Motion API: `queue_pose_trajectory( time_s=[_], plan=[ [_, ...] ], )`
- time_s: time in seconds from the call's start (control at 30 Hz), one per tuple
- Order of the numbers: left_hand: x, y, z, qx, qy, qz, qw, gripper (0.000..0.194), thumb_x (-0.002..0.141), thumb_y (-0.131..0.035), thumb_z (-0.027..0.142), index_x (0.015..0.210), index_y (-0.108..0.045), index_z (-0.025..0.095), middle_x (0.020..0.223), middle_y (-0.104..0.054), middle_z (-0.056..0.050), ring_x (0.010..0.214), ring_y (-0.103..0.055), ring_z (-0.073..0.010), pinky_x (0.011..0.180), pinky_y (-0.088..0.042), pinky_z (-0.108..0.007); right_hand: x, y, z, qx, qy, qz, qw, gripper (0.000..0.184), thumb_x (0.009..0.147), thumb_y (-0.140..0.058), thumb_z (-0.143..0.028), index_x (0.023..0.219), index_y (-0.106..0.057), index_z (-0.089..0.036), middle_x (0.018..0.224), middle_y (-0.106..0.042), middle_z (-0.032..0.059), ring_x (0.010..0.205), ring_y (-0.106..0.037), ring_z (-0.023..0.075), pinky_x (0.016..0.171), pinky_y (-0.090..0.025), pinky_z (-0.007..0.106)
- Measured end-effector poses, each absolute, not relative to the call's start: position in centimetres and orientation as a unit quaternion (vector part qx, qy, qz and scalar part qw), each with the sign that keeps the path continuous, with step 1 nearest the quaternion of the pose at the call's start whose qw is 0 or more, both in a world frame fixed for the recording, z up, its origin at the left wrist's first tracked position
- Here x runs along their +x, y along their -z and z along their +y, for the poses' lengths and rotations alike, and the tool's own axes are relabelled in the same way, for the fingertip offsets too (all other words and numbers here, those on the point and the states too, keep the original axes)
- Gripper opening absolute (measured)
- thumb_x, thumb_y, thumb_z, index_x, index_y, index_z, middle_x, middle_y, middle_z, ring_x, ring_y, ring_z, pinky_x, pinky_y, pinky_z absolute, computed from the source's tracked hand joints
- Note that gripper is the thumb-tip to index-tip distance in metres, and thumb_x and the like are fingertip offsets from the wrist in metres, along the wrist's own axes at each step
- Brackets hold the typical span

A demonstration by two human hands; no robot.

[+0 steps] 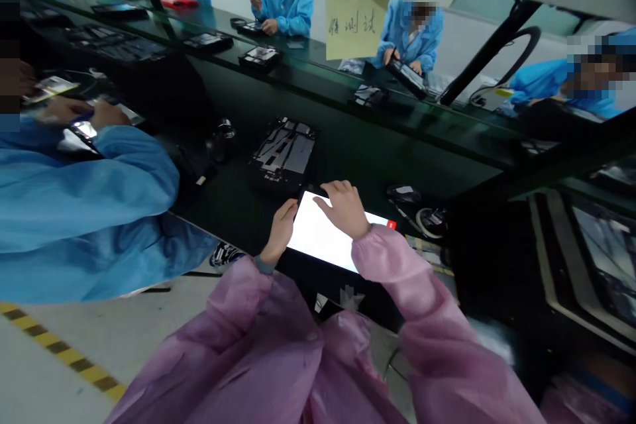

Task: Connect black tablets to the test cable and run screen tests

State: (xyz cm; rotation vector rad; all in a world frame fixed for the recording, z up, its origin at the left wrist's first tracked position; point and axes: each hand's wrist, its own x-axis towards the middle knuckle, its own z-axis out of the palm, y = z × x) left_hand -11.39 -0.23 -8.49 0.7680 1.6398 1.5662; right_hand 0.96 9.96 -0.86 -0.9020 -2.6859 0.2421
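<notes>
A tablet [318, 232] with a bright white screen lies in front of me, a small red patch showing at its right end. My left hand [282, 230] grips its left edge, the thumb along the side. Over the upper part of the screen is my right hand [345, 207], fingers stretched and thumb apart, holding nothing. Whether its fingertips touch the glass I cannot tell. Just beyond the tablet lies a stack of opened tablets [285, 152] with inner parts exposed.
Coiled cables [431, 220] lie on the bench to the right. A rack with tablets [603, 252] stands at far right. At left, a co-worker's blue sleeve [84, 192] reaches over the bench. A raised shelf [318, 89] carries more opened devices; other people sit behind it.
</notes>
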Motion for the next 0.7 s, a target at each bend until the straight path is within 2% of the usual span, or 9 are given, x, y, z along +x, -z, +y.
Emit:
queue_pose_trajectory(
  time_s=[0.07, 0.17, 0.23, 0.33, 0.43, 0.57, 0.63, 0.7],
  plan=[
    [-11.4, 8.5, -0.3, 0.302, -0.609, 0.639, 0.360, 0.021, 0.087, -0.046, 0.034, 0.086, -0.063, 0.021, 0.077, -0.059, 0.000, 0.073, -0.054, -0.0166, 0.065, -0.040, -0.026, -1.4, 1.7, 10.8, -0.312, -0.091, -0.936, 0.131, 0.021, 0.095, -0.052, -0.032, 0.094, -0.065, -0.017, 0.093, -0.068, 0.0099, 0.090, -0.057, 0.0266, 0.077, -0.044, 0.041],
    [-11.5, 8.8, -0.2, 0.301, -0.612, 0.639, 0.356, 0.020, 0.087, -0.047, 0.033, 0.087, -0.063, 0.021, 0.079, -0.059, 0.000, 0.075, -0.054, -0.0169, 0.068, -0.041, -0.026, -2.1, 2.0, 11.1, -0.297, -0.068, -0.939, 0.156, 0.022, 0.096, -0.045, -0.020, 0.087, -0.064, -0.018, 0.085, -0.067, 0.0072, 0.084, -0.055, 0.0230, 0.075, -0.042, 0.038],
    [-11.4, 9.1, -0.1, 0.297, -0.623, 0.626, 0.364, 0.023, 0.088, -0.046, 0.035, 0.091, -0.064, 0.020, 0.083, -0.061, -0.001, 0.078, -0.055, -0.0173, 0.071, -0.042, -0.027, -1.7, 1.6, 10.7, -0.281, -0.043, -0.942, 0.178, 0.024, 0.096, -0.043, -0.015, 0.085, -0.064, -0.018, 0.086, -0.066, 0.0079, 0.085, -0.053, 0.0236, 0.074, -0.042, 0.038],
    [-11.4, 9.5, 0.1, 0.258, -0.641, 0.602, 0.402, 0.039, 0.091, -0.041, 0.047, 0.098, -0.065, 0.018, 0.090, -0.065, -0.005, 0.087, -0.060, -0.0208, 0.078, -0.046, -0.031, -0.1, 0.8, 9.4, -0.223, -0.043, -0.959, 0.171, 0.023, 0.095, -0.043, -0.014, 0.085, -0.064, -0.018, 0.093, -0.066, 0.0091, 0.091, -0.053, 0.0245, 0.077, -0.044, 0.038],
    [-11.3, 9.7, 0.1, 0.200, -0.647, 0.588, 0.442, 0.056, 0.090, -0.035, 0.062, 0.103, -0.065, 0.016, 0.097, -0.068, -0.010, 0.098, -0.061, -0.0257, 0.084, -0.047, -0.036, 3.5, -0.1, 7.2, -0.167, -0.106, -0.972, 0.131, 0.019, 0.095, -0.044, -0.014, 0.090, -0.062, -0.018, 0.097, -0.065, 0.0090, 0.093, -0.055, 0.0232, 0.081, -0.047, 0.038],
    [-11.2, 9.5, -0.1, 0.193, -0.645, 0.566, 0.476, 0.066, 0.087, -0.031, 0.070, 0.104, -0.065, 0.016, 0.105, -0.068, -0.012, 0.103, -0.061, -0.0275, 0.088, -0.047, -0.037, 10.1, -0.5, 3.8, -0.190, -0.256, -0.941, 0.116, 0.015, 0.095, -0.046, -0.013, 0.095, -0.058, -0.021, 0.100, -0.066, 0.0057, 0.097, -0.057, 0.0186, 0.083, -0.050, 0.033],
    [-11.1, 9.3, -0.2, 0.203, -0.639, 0.577, 0.466, 0.063, 0.088, -0.034, 0.068, 0.102, -0.065, 0.016, 0.104, -0.068, -0.011, 0.101, -0.062, -0.0269, 0.087, -0.047, -0.036, 12.8, -0.5, 2.2, -0.214, -0.306, -0.920, 0.118, 0.013, 0.095, -0.047, -0.013, 0.095, -0.057, -0.022, 0.101, -0.066, 0.0043, 0.099, -0.057, 0.0167, 0.084, -0.050, 0.031],
    [-11.0, 9.2, -0.3, 0.221, -0.624, 0.611, 0.433, 0.050, 0.086, -0.046, 0.059, 0.101, -0.065, 0.016, 0.104, -0.068, -0.010, 0.101, -0.062, -0.0256, 0.088, -0.047, -0.034, 14.4, -0.4, 0.9, -0.239, -0.327, -0.905, 0.132, 0.013, 0.095, -0.048, -0.013, 0.094, -0.057, -0.022, 0.101, -0.066, 0.0039, 0.099, -0.058, 0.0163, 0.084, -0.050, 0.030]
  ],
)
